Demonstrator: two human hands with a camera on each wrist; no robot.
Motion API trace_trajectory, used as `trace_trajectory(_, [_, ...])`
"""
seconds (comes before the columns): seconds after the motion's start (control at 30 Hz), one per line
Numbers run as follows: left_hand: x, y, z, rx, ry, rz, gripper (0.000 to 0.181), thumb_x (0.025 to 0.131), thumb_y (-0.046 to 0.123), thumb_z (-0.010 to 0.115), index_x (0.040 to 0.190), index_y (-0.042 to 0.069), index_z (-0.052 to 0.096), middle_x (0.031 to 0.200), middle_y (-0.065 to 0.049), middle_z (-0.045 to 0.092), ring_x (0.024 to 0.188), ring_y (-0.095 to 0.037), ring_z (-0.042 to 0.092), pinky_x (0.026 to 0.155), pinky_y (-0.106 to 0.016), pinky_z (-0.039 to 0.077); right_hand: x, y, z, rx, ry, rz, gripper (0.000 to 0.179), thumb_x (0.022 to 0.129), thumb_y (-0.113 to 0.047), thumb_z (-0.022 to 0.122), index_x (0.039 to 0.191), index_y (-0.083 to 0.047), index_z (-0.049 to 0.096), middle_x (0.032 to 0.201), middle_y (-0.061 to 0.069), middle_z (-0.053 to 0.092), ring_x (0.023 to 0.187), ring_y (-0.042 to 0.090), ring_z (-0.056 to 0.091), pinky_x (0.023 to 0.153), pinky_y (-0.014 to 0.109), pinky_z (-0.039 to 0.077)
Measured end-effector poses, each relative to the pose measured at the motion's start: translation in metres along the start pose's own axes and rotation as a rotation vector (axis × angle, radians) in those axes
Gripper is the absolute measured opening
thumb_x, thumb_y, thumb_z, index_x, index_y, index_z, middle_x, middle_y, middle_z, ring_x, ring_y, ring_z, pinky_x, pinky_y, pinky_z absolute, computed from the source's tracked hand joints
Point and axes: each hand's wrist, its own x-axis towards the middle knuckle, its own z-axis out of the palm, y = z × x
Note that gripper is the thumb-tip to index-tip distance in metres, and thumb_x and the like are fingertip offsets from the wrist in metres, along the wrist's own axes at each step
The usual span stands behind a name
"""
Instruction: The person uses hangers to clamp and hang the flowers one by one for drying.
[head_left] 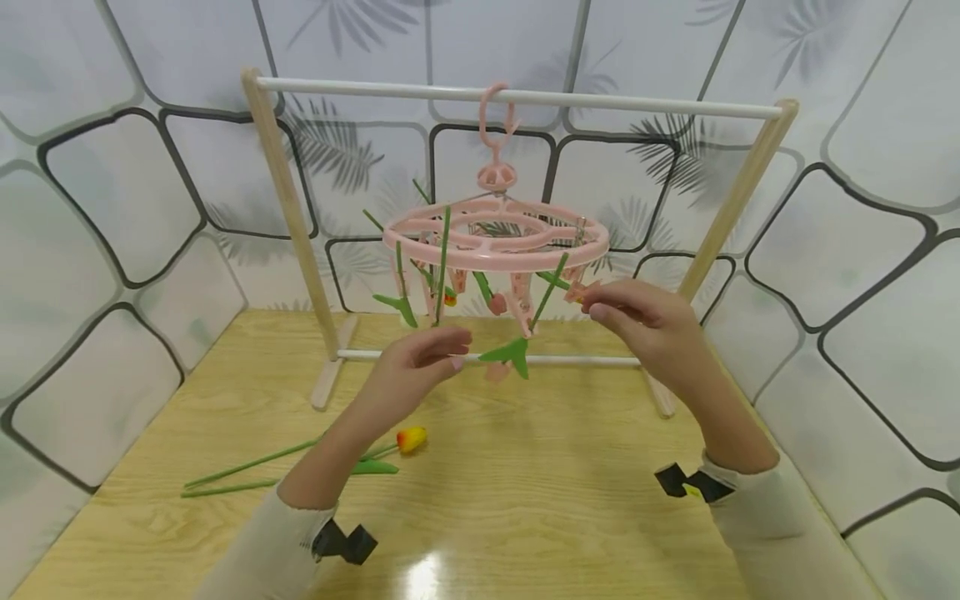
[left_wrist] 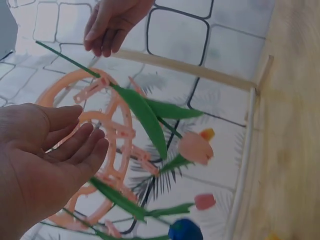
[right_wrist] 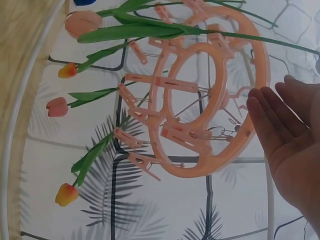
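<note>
A round pink clip hanger (head_left: pixel 495 262) hangs by its hook, with artificial tulips clipped head down around it. My left hand (head_left: pixel 416 362) is held below its front left edge, fingers relaxed and holding nothing. Beside the right edge, my right hand (head_left: pixel 648 325) is near a pink clothespin (head_left: pixel 576 292); the right wrist view shows its fingers straight and apart from the hanger. A peach tulip (left_wrist: pixel 195 148) with green leaves hangs at the front between the hands. Behind it are a pink tulip (right_wrist: pixel 57 107), a yellow-red tulip (right_wrist: pixel 66 195) and a blue flower (left_wrist: pixel 185 231).
A wooden rack with a white top bar (head_left: pixel 375 90) carries the hanger. On the wooden table (head_left: pixel 525 500), a yellow-red tulip (head_left: pixel 412 439) and green stems lie at the left, partly behind my left forearm. Patterned wall sheets (head_left: pixel 847 250) enclose the back and sides.
</note>
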Motion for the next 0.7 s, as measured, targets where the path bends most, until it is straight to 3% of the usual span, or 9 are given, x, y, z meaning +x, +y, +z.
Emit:
trace_trajectory(0.23, [-0.036, -0.022, -0.025, 0.096, 0.077, -0.027, 0.041, 0.102, 0.025, 0.063, 0.142, 0.015, 0.057, 0.139, -0.009, 0.059, 0.125, -0.027, 0.06, 0.094, -0.029, 0.056, -0.011, 0.008, -0.001, -0.05, 0.044, 0.127, 0.025, 0.095, 0.006, 0.064, 0.117, -0.001, 0.072, 0.114, 0.012, 0.07, 0.104, 0.001, 0.064, 0.087, 0.013, 0.053])
trace_trajectory(0.4, [-0.063, -0.041, -0.044, 0.223, 0.139, -0.056, 0.041, 0.103, 0.025, 0.061, 0.141, 0.013, 0.058, 0.139, -0.008, 0.06, 0.124, -0.03, 0.059, 0.095, -0.022, 0.053, -0.007, 0.016, 0.0, -0.059, 0.059, 0.098, 0.032, 0.093, 0.01, 0.064, 0.124, 0.001, 0.068, 0.123, 0.014, 0.066, 0.111, -0.001, 0.062, 0.094, 0.016, 0.052])
trace_trajectory(0.57, [-0.093, -0.06, -0.063, 0.304, 0.189, -0.139, 0.039, 0.103, 0.028, 0.061, 0.139, 0.013, 0.059, 0.136, -0.005, 0.062, 0.117, -0.009, 0.06, 0.091, -0.018, 0.053, 0.015, 0.021, -0.007, -0.148, 0.088, 0.051, 0.035, 0.093, 0.006, 0.066, 0.127, 0.0, 0.067, 0.127, 0.012, 0.065, 0.114, -0.002, 0.059, 0.099, 0.019, 0.051])
trace_trajectory(0.7, [-0.114, -0.074, -0.075, 0.382, 0.2, -0.19, 0.04, 0.102, 0.029, 0.061, 0.138, 0.012, 0.06, 0.133, -0.009, 0.064, 0.109, 0.002, 0.06, 0.088, -0.019, 0.054, 0.032, 0.025, -0.014, -0.248, 0.069, 0.017, 0.033, 0.093, 0.001, 0.069, 0.126, -0.003, 0.069, 0.126, 0.011, 0.066, 0.114, 0.014, 0.063, 0.098, 0.02, 0.05])
